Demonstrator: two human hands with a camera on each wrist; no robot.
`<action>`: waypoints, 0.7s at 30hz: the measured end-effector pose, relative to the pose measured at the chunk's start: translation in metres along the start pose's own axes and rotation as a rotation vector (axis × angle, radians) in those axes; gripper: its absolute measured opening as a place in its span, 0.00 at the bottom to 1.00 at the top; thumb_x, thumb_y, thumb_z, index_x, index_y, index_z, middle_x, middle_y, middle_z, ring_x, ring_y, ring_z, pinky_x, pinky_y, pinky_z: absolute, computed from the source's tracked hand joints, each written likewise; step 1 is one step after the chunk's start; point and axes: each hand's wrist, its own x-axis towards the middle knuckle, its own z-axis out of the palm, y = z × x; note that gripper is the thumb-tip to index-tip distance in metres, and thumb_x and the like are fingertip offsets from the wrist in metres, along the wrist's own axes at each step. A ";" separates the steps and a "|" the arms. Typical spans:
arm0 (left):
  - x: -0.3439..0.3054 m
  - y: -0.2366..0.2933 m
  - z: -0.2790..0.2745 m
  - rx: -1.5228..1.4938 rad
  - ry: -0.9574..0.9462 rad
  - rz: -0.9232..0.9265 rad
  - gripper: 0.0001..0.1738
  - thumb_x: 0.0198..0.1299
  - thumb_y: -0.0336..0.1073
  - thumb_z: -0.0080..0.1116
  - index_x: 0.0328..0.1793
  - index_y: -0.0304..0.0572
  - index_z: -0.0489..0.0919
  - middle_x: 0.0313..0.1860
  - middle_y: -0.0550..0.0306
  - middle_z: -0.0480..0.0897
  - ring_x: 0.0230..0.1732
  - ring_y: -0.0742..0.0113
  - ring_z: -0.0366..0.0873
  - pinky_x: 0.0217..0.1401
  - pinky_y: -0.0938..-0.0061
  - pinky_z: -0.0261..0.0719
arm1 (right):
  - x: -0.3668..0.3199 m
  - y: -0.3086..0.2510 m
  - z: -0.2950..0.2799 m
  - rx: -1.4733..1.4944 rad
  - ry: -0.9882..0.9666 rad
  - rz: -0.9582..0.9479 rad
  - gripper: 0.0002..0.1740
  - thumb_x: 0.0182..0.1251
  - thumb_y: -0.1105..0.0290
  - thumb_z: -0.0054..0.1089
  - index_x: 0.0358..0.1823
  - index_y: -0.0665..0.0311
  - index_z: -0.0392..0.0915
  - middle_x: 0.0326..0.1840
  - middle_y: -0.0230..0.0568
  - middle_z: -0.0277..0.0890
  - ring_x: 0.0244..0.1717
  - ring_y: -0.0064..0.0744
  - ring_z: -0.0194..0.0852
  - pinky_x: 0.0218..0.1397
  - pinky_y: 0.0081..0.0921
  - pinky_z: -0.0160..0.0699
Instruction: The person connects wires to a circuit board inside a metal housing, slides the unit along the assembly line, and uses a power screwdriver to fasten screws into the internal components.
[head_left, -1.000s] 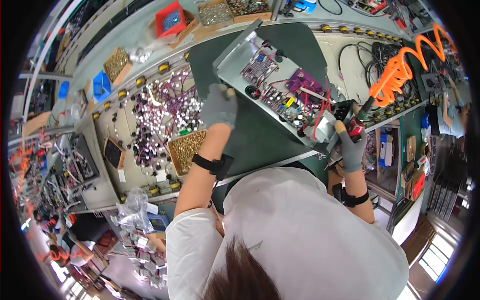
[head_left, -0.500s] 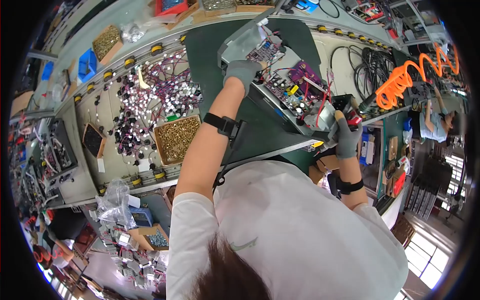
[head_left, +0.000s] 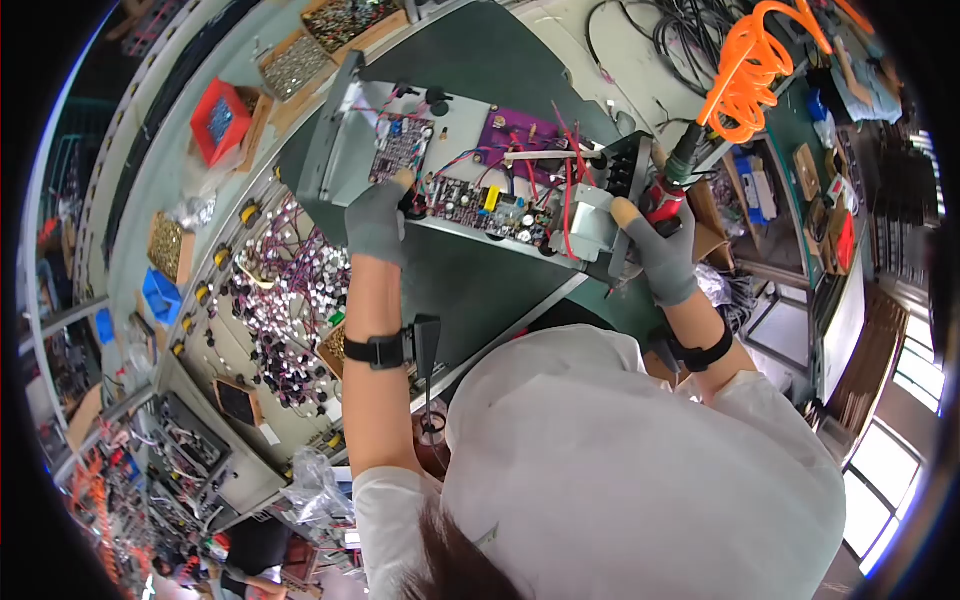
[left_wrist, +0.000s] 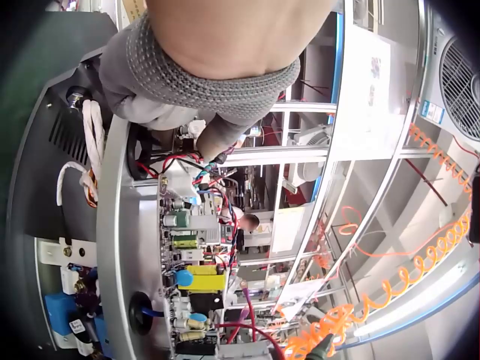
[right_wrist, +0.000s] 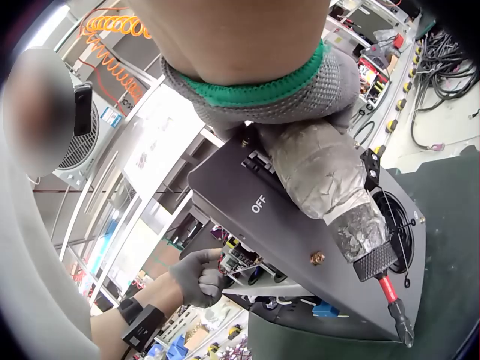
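Note:
An open metal chassis (head_left: 455,150) with circuit boards, including a purple board (head_left: 515,135), and red wires lies across the view at a slight slant. At its near long side, my left hand (head_left: 377,222), in a grey glove with bare fingertips, grips the edge beside the boards. My right hand (head_left: 662,255), gloved alike, is at the chassis's right end and holds a red air screwdriver (head_left: 663,203). In the right wrist view the screwdriver's tape-wrapped body (right_wrist: 315,176) runs along the dark end panel (right_wrist: 285,225) marked OFF, its bit (right_wrist: 403,326) pointing down.
Beneath the chassis is a dark green mat (head_left: 470,290). Wire harnesses (head_left: 290,300) with white connectors are heaped at left, near boxes of small parts such as a red bin (head_left: 220,120). An orange coiled hose (head_left: 745,85) rises from the screwdriver; black cables (head_left: 680,40) lie at the back.
My left hand has gone from beside the chassis to a grip on its near edge. The chassis has turned to lie more level across the view. The right hand keeps the screwdriver.

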 end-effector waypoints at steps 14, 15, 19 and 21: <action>-0.054 -0.033 0.026 0.540 0.252 0.355 0.25 0.45 0.47 0.72 0.45 0.43 0.75 0.17 0.67 0.64 0.18 0.75 0.61 0.23 0.79 0.64 | -0.002 -0.005 0.002 -0.128 0.048 0.002 0.38 0.55 0.79 0.60 0.68 0.67 0.53 0.54 0.39 0.70 0.52 0.26 0.70 0.56 0.25 0.69; -0.054 -0.031 0.026 0.558 0.262 0.371 0.26 0.44 0.47 0.72 0.45 0.45 0.75 0.18 0.67 0.67 0.19 0.75 0.65 0.24 0.78 0.66 | -0.002 -0.005 -0.002 -0.170 0.053 0.006 0.37 0.55 0.78 0.60 0.67 0.67 0.54 0.54 0.39 0.70 0.52 0.26 0.70 0.57 0.26 0.68; -0.050 -0.041 0.027 0.530 0.287 0.479 0.25 0.43 0.46 0.72 0.46 0.48 0.75 0.22 0.65 0.75 0.20 0.70 0.73 0.22 0.77 0.71 | 0.000 -0.004 -0.012 -0.185 0.014 0.103 0.31 0.58 0.73 0.60 0.63 0.67 0.60 0.54 0.39 0.71 0.51 0.26 0.71 0.56 0.26 0.68; -0.046 -0.044 0.027 0.468 0.299 0.601 0.26 0.43 0.40 0.73 0.48 0.42 0.74 0.18 0.67 0.68 0.20 0.78 0.67 0.23 0.83 0.67 | -0.001 -0.011 -0.003 -0.183 -0.003 0.089 0.30 0.60 0.72 0.58 0.65 0.64 0.60 0.55 0.38 0.71 0.52 0.27 0.71 0.56 0.27 0.69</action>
